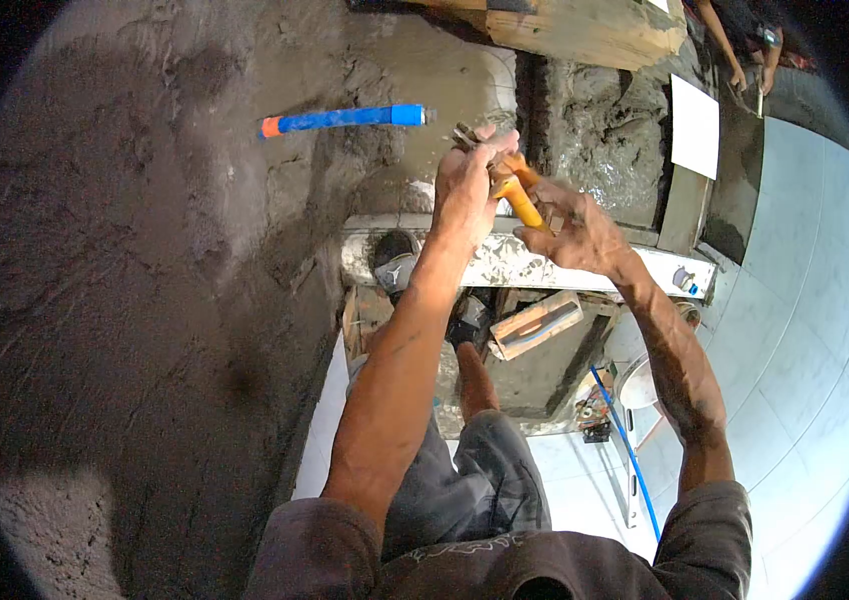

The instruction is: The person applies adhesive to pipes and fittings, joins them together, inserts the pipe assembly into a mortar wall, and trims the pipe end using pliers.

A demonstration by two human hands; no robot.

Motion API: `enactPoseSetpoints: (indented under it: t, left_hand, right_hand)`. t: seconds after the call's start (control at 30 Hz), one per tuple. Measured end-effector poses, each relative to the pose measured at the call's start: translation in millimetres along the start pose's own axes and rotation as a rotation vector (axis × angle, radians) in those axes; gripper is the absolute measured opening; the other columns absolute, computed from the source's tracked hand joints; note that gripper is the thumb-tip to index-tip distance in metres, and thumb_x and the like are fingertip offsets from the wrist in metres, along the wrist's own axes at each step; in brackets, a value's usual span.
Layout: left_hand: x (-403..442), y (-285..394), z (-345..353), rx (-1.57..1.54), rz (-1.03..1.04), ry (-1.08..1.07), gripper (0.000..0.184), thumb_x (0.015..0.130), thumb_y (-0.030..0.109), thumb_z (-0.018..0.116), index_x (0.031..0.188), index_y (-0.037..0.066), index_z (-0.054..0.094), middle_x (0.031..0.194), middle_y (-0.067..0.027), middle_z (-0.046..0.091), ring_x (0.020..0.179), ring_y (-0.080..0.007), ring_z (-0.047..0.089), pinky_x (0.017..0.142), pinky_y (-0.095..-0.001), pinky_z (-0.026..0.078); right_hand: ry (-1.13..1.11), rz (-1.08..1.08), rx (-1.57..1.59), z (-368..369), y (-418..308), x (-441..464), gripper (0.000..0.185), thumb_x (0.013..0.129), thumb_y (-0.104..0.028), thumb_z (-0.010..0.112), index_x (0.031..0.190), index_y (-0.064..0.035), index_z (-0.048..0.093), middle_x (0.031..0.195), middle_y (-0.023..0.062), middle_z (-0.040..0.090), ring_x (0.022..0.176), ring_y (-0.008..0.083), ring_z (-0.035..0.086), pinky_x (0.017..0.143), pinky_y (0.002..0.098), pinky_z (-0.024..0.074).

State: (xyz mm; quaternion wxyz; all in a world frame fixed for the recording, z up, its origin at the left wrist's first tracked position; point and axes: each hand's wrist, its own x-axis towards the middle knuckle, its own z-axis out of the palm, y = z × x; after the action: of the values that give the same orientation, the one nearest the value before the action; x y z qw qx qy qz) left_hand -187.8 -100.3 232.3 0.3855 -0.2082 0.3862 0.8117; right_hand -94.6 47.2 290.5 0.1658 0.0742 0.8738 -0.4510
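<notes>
My right hand (585, 235) is closed on a tool with two yellow-orange handles (520, 203), which looks like pliers or nippers. My left hand (465, 190) is closed at the tool's far end, its fingers around something small and greyish that I cannot make out. The tool's jaws are mostly hidden by my fingers. Both hands are above a mud-splashed white beam (505, 258). To the left of my left hand, a blue tube with an orange end (345, 120) lies against wet grey mortar (195, 200).
A wooden float (537, 325) rests below the beam, near my feet. At the upper right are a white tile (695, 127) and another person's hands (753, 82). A wooden board (590, 30) lies at the top. A blue rod (625, 450) leans lower right, near pale floor tiles (785, 300).
</notes>
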Motion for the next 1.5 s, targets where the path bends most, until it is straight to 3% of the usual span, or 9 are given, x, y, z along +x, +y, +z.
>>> enactPoseSetpoints:
  t: [0.17,0.33,0.8,0.9,1.1,1.13,1.27,1.4,1.5]
  left_hand:
    - [4,7,-3,0.016,-0.101,-0.018,0.039,0.1,0.02,0.056,0.135,0.006,0.049,0.116,-0.0109,0.064,0.107,-0.0265,0.061,0.089,-0.0501,0.051]
    - [11,12,-1,-0.195,-0.013,0.031,0.029,0.101,0.022,0.055,0.125,0.006,0.051,0.127,-0.014,0.058,0.114,-0.0313,0.057,0.096,-0.056,0.047]
    - [15,16,-6,-0.247,0.075,0.051,0.039,0.1,0.02,0.054,0.133,0.003,0.043,0.142,-0.0217,0.044,0.132,-0.0448,0.043,0.106,-0.0705,0.033]
    - [13,35,-15,-0.487,0.015,-0.194,0.045,0.098,0.03,0.058,0.132,0.003,0.043,0.146,-0.0245,0.04,0.135,-0.0473,0.039,0.106,-0.0721,0.031]
    - [35,55,-19,-0.252,0.122,0.152,0.053,0.098,0.05,0.055,0.127,0.008,0.044,0.145,-0.0193,0.047,0.138,-0.0381,0.041,0.11,-0.0634,0.034]
    - [45,52,-19,-0.235,0.158,0.171,0.042,0.102,0.049,0.047,0.117,0.01,0.049,0.141,-0.0162,0.054,0.135,-0.0335,0.047,0.109,-0.0557,0.039]
    - [57,43,-22,-0.154,0.305,0.092,0.036,0.104,0.041,0.04,0.099,0.008,0.054,0.136,-0.0188,0.059,0.129,-0.0373,0.053,0.1,-0.046,0.05]
    - [53,45,-20,-0.232,0.273,0.072,0.032,0.102,0.039,0.043,0.098,0.01,0.054,0.137,-0.0184,0.059,0.128,-0.0389,0.054,0.097,-0.0457,0.051]
    - [48,48,-18,-0.225,0.252,0.056,0.031,0.102,0.039,0.043,0.097,0.01,0.053,0.135,-0.0186,0.059,0.128,-0.0386,0.054,0.095,-0.0474,0.051]
  right_hand:
    - [0.095,-0.339,-0.753,-18,10,23,0.034,0.077,-0.03,0.073,0.105,-0.0123,0.065,0.116,0.0181,0.057,0.132,0.0396,0.038,0.104,0.0638,0.0286]
    - [0.218,-0.48,-1.066,-23,15,51,0.026,0.083,-0.024,0.061,0.103,-0.0079,0.062,0.112,0.0176,0.058,0.132,0.0383,0.038,0.105,0.0659,0.0281]
    - [0.297,-0.598,-1.001,-19,35,58,0.023,0.085,-0.024,0.06,0.103,-0.0089,0.061,0.113,0.0143,0.057,0.131,0.0368,0.041,0.105,0.0651,0.0314]
    - [0.314,-0.651,-1.019,-22,39,60,0.02,0.086,-0.023,0.06,0.101,-0.0096,0.061,0.111,0.0123,0.054,0.128,0.0367,0.043,0.103,0.0633,0.0337]
    - [0.328,-0.738,-1.029,-26,36,63,0.022,0.084,-0.023,0.063,0.103,-0.0107,0.062,0.112,0.0107,0.051,0.124,0.0369,0.045,0.1,0.0618,0.0365]
    - [0.327,-0.745,-1.036,-27,37,64,0.024,0.084,-0.023,0.064,0.104,-0.011,0.062,0.112,0.0106,0.051,0.124,0.0368,0.045,0.099,0.0617,0.0368]
    - [0.219,-0.736,-0.989,-36,35,66,0.031,0.079,-0.024,0.071,0.106,-0.0115,0.062,0.113,0.01,0.051,0.124,0.037,0.044,0.099,0.0599,0.0365]
    - [-0.02,-0.624,-0.838,-52,25,69,0.043,0.074,-0.024,0.076,0.112,-0.0094,0.062,0.12,0.0111,0.055,0.125,0.0363,0.045,0.105,0.0553,0.0326]
    - [-0.201,-0.588,-0.459,-73,25,82,0.041,0.075,-0.024,0.076,0.111,-0.0073,0.064,0.124,0.0138,0.058,0.123,0.0329,0.05,0.106,0.0505,0.0359]
